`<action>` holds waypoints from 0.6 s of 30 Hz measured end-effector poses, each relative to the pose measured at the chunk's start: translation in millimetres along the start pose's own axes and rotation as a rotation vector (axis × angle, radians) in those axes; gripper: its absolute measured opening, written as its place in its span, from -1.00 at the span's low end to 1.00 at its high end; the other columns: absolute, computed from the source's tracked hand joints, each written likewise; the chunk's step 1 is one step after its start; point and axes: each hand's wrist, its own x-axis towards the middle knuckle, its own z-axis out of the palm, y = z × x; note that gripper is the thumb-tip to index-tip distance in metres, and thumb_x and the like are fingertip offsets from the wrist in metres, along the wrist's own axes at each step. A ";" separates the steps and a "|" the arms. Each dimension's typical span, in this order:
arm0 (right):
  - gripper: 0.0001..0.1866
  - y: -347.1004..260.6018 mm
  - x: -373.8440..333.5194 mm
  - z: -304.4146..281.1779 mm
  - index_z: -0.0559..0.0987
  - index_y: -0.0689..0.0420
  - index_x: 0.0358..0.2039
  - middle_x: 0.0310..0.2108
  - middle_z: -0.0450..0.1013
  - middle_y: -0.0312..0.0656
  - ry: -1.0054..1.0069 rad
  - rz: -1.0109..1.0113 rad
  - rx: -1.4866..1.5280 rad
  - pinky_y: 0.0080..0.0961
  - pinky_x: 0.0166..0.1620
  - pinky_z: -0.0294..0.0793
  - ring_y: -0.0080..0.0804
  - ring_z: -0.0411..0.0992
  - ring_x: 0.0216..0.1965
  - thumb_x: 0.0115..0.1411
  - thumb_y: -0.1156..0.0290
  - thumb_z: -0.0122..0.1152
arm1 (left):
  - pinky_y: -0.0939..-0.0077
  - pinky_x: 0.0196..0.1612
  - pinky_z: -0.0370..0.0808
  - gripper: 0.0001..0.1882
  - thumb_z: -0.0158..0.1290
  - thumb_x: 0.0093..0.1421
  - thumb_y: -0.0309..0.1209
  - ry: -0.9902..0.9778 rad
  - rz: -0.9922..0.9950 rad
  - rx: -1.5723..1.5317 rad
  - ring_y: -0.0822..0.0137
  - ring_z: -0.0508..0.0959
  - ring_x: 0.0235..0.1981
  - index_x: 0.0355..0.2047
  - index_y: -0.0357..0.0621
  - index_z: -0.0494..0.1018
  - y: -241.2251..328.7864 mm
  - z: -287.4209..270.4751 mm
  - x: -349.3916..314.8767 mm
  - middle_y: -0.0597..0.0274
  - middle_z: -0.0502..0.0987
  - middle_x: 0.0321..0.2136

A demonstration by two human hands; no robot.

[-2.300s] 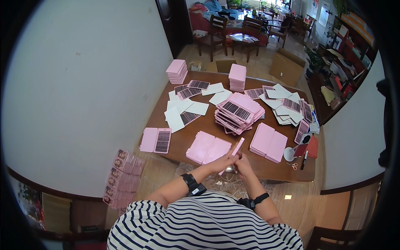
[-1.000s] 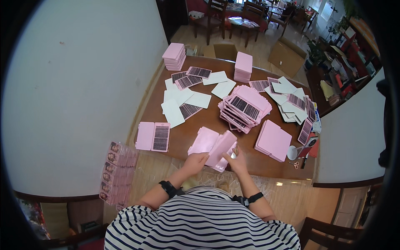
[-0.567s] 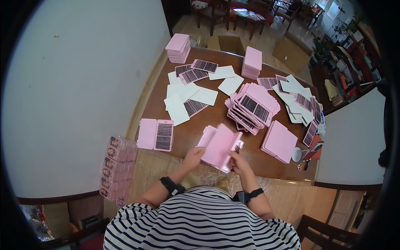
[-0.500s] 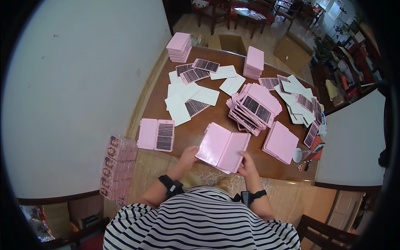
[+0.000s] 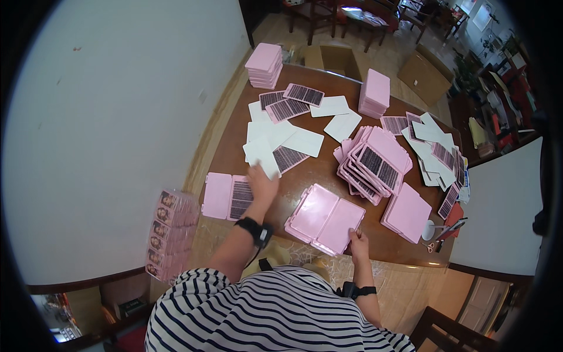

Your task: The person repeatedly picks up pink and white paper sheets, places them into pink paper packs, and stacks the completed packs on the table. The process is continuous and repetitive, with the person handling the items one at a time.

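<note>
An open pink hinged case [image 5: 314, 211] lies spread at the table's near edge, with nothing on its inner faces and another pink layer beneath it. My right hand [image 5: 359, 242] grips its near right corner between thumb and fingers. Over to the left, my left hand [image 5: 263, 186] is at the near end of a white card [image 5: 261, 155]; its fingers are blurred, and I cannot tell whether they pinch the card. Below that hand sits another open pink case [image 5: 217, 195], its right half filled with a card of dark lash-like rows [image 5: 240, 199], partly covered by my hand.
A leaning pile of open pink cases [image 5: 378, 158] stands right of centre, beside flat pink cases [image 5: 406, 212]. Closed-case stacks [image 5: 264, 63] [image 5: 375, 91] are at the back. White and striped cards [image 5: 431, 138] lie right, near scissors [image 5: 430, 247]. Packed strips [image 5: 170, 234] are left of the table.
My left hand has let go of the open case and moved up and left to the white cards. The case now rests lower, with my right hand still on it.
</note>
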 end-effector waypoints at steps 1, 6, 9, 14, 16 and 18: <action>-0.79 1.6 0.6 -2.1 0.58 0.21 -0.23 -0.52 0.50 -0.29 0.068 -0.043 -0.126 -0.63 -0.45 0.37 -0.63 0.39 -0.52 0.33 0.30 0.23 | -0.04 0.17 0.32 -0.12 0.31 0.04 -0.14 0.089 -0.094 0.084 -0.22 0.40 0.07 0.24 -0.41 0.21 -0.4 1.3 20.0 -0.25 0.47 -0.03; -0.70 11.5 3.9 -16.9 0.62 0.31 -0.23 -0.42 0.56 -0.22 0.311 -0.257 -0.399 -0.56 -0.30 0.46 -0.58 0.45 -0.39 0.23 0.29 0.34 | -0.03 0.16 0.32 -0.21 0.30 0.08 -0.14 -0.223 -0.668 0.154 -0.19 0.39 0.13 0.16 -0.33 0.21 -8.8 6.0 72.6 -0.22 0.48 0.03; -0.73 15.1 5.8 -26.1 0.64 0.30 -0.27 -0.41 0.56 -0.21 0.390 -0.311 -0.422 -0.53 -0.25 0.48 -0.53 0.46 -0.38 0.21 0.31 0.34 | -0.07 0.13 0.35 -0.30 0.27 0.12 -0.19 -0.267 -0.698 0.084 -0.20 0.43 0.12 0.11 -0.33 0.21 -25.4 14.5 74.2 -0.20 0.53 -0.02; -0.75 -6.0 1.0 -24.4 0.61 0.28 -0.23 -0.38 0.55 -0.25 0.396 -0.352 -0.467 -0.57 -0.20 0.48 -0.56 0.46 -0.33 0.21 0.35 0.35 | 0.14 -0.08 0.53 -0.48 0.29 0.10 -0.36 -0.106 -0.534 -0.314 0.03 0.64 -0.19 0.02 -0.24 0.37 -45.9 26.5 66.4 -0.03 0.65 -0.28; -0.72 -28.5 -3.4 -9.0 0.61 0.28 -0.19 -0.33 0.56 -0.24 0.347 -0.411 -0.518 -0.57 -0.18 0.49 -0.54 0.47 -0.28 0.19 0.34 0.38 | 0.31 -0.17 0.54 -0.53 0.31 0.09 -0.42 -0.077 -0.399 -0.509 0.20 0.64 -0.30 -0.02 -0.23 0.42 -35.3 19.3 64.3 0.06 0.65 -0.37; -0.63 -57.7 -6.1 18.6 0.62 0.28 -0.15 -0.27 0.60 -0.17 0.293 -0.439 -0.567 -0.52 -0.15 0.52 -0.46 0.52 -0.22 0.14 0.28 0.45 | 0.45 -0.23 0.53 -0.57 0.31 0.09 -0.48 -0.108 -0.355 -0.687 0.35 0.62 -0.37 -0.04 -0.24 0.45 -10.1 2.7 58.9 0.15 0.64 -0.42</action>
